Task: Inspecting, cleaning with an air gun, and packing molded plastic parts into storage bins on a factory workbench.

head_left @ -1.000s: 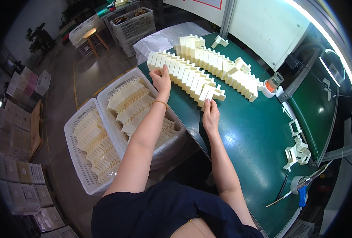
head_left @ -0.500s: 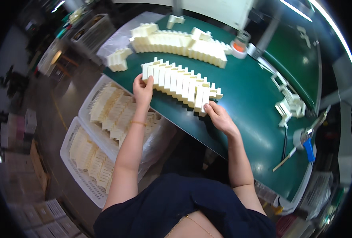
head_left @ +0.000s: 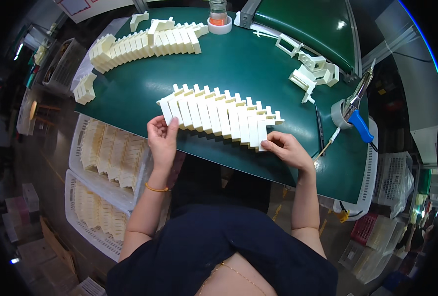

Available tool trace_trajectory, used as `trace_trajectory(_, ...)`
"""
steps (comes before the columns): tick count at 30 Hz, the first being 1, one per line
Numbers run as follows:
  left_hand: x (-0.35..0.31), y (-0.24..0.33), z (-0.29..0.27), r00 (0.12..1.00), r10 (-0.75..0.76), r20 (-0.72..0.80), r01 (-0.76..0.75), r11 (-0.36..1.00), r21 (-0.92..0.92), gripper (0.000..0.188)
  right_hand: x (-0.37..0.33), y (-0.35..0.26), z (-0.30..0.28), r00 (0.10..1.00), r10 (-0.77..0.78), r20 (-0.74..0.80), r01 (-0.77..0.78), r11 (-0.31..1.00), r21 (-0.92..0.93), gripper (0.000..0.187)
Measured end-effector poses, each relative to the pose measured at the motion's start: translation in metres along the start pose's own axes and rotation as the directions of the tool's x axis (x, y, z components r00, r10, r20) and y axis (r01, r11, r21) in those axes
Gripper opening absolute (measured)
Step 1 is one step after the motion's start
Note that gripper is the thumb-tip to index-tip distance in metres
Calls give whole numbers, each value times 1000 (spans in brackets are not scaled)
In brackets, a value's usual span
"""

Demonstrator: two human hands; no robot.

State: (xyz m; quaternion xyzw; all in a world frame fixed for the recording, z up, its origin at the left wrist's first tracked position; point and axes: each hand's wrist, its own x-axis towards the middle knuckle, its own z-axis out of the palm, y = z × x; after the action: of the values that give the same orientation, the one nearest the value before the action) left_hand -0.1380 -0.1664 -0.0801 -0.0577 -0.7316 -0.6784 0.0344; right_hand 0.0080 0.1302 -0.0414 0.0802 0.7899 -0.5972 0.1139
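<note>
A fanned row of cream plastic parts (head_left: pixel 221 116), stacked side by side with small tabs along the far side, is between my two hands above the front of the green table (head_left: pixel 248 64). My left hand (head_left: pixel 162 142) has its thumb and fingers closed at the row's left end. At the right end, my right hand (head_left: pixel 290 149) pinches the last part between thumb and fingers. Whether the row's underside touches the table is hard to tell.
Behind lies a longer row of similar parts (head_left: pixel 155 42); a short stack (head_left: pixel 84 90) sits left. A glass jar (head_left: pixel 218 10), loose cream frames (head_left: pixel 315 69) and a blue-handled tool (head_left: pixel 360 126) stand beyond. Filled white baskets (head_left: pixel 72 190) are below left.
My view has turned. Both hands have carried the row rightward over the table, farther from the long row behind it. Both hands stay at its ends.
</note>
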Motion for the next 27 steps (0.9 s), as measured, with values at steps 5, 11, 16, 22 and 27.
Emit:
trace_trajectory(5, 25, 26, 0, 985, -155, -79, 160, 985, 61, 46, -12, 18, 2, 970, -21, -243, 67, 982, 179, 24)
trace_trajectory(11, 71, 29, -6, 886, -390, 250, 319, 905, 283, 36, -2, 7, 29, 907, -159, -389, 189, 981, 39, 25)
trace_trajectory(16, 77, 19, -2, 860, -344, 376, 317, 939, 133, 35, 2, 19, 38, 818, -259, -514, 292, 956, -17, 26)
trace_trajectory(22, 69, 4, 26, 918, -135, 373, 294, 863, -411, 28, -10, 30, 21, 845, -163, -508, 273, 950, 149, 24)
trace_trajectory(27, 57, -7, 47, 959, 83, 270, 111, 769, -630, 24, -5, 30, 16, 768, -307, -562, 467, 869, 164, 40)
